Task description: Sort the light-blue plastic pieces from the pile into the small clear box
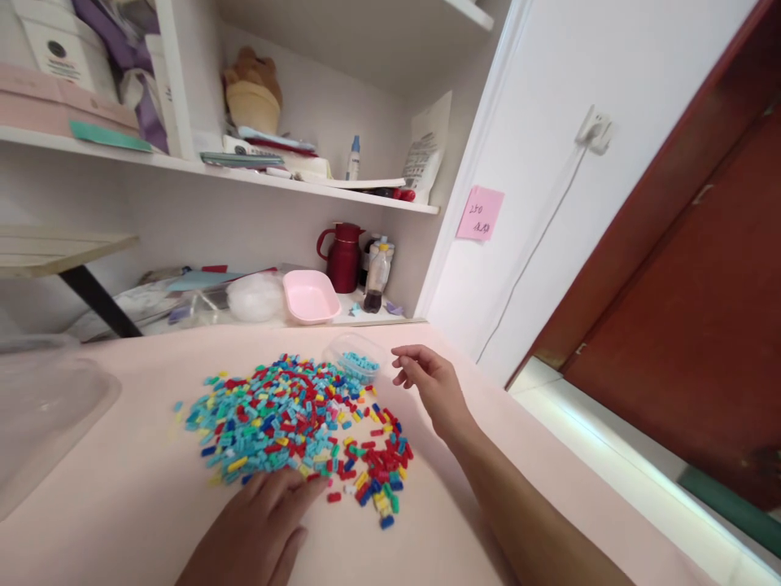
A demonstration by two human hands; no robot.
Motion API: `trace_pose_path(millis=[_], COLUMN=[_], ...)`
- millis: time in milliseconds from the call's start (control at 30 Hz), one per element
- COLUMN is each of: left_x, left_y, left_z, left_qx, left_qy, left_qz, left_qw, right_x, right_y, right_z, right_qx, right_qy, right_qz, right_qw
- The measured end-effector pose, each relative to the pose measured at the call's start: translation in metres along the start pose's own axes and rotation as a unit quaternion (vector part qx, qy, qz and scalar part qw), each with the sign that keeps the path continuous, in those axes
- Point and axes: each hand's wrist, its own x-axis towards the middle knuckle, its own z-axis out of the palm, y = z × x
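A wide pile of small plastic bricks in teal, red, yellow and blue lies spread on the pale pink table. My left hand rests flat at the pile's near edge, fingers stretched out and touching the closest bricks. My right hand hovers at the pile's far right, fingers loosely curled and apart, holding nothing. Just left of its fingertips stands a small clear container with teal bricks inside.
A clear plastic box sits at the table's left edge. Behind the table are a pink tray, a red jug, a small bottle and cluttered shelves. A red-brown door stands to the right.
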Motion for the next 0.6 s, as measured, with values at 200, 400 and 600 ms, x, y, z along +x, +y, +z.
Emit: trace_pose_path(millis=[200, 400, 600], left_x=[0.0, 0.002, 0.005], left_y=[0.01, 0.017, 0.023], left_z=[-0.008, -0.017, -0.021], left_qx=[-0.012, -0.03, -0.048], left_qy=[-0.038, -0.077, -0.114], left_qz=[-0.037, -0.052, -0.073], left_qw=[0.999, 0.995, 0.99], right_x=[-0.031, -0.05, -0.05], right_y=[-0.018, -0.013, -0.004], right_z=[0.024, 0.038, 0.04], right_qx=[-0.167, -0.293, -0.342], right_qy=[-0.259, -0.353, -0.353], right_qz=[-0.104, -0.203, -0.197], right_qw=[0.945, 0.865, 0.848])
